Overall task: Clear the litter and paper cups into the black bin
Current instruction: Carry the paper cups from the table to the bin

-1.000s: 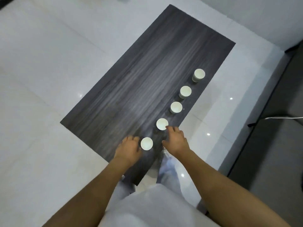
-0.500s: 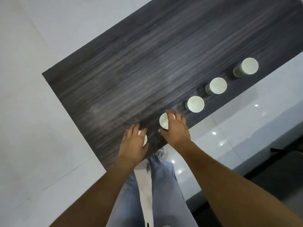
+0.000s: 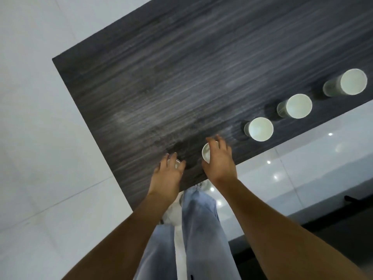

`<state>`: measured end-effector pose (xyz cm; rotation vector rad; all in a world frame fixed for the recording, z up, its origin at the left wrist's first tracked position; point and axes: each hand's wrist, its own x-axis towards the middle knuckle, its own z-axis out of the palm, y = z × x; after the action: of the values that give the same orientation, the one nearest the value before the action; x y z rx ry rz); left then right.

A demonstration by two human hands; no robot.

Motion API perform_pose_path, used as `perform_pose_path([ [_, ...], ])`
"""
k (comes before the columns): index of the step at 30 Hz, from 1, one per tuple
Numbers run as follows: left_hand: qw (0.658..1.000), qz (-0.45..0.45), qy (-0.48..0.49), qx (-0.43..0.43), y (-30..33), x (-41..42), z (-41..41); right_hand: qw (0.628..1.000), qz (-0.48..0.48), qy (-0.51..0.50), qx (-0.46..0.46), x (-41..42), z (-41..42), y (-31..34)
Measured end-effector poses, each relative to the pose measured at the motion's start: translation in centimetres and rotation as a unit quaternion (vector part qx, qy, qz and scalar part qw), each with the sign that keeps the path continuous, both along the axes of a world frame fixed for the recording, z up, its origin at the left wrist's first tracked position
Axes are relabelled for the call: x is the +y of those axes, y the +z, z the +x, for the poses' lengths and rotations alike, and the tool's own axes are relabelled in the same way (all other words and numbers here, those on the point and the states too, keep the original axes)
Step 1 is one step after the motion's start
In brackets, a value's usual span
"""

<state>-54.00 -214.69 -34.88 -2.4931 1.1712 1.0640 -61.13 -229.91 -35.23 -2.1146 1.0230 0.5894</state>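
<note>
The left hand is gripping the nearest cup; the right hand is gripping the next cup; three more cups are standing off to the right, nearer the right hand.

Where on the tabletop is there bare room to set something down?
The dark table is bare left of the row of cups. Crowded: its right edge, where three cups stand, and the near corner, where the left hand and right hand each grip one.
</note>
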Motion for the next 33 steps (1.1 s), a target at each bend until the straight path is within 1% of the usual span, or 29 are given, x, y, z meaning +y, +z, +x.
perform_pose_path([
  [3, 0.999, -0.016, 0.025, -0.018, 1.9, 0.7, 0.5, 1.000, 0.007, 0.015, 0.000, 0.7, 0.1, 2.0],
  [10, 0.995, -0.013, 0.094, -0.037, 8.6, 4.1, 2.2, 0.996, 0.024, 0.082, -0.003, 3.1, 1.6, 9.3],
  [18, 0.981, -0.041, 0.175, -0.069, 16.3, 11.5, 4.9, 0.989, -0.002, 0.149, -0.011, 9.0, 4.7, 17.5],
  [24, 0.962, -0.094, 0.240, -0.085, 19.6, 19.3, 8.5, 0.976, -0.013, 0.215, -0.020, 16.9, 8.8, 21.2],
  [28, 0.956, -0.115, 0.258, -0.084, 21.4, 25.7, 11.6, 0.971, -0.025, 0.237, -0.023, 23.4, 12.2, 22.9],
  [33, 0.955, -0.134, 0.253, -0.076, 23.8, 34.8, 16.8, 0.965, -0.038, 0.257, -0.030, 32.2, 18.1, 24.4],
])
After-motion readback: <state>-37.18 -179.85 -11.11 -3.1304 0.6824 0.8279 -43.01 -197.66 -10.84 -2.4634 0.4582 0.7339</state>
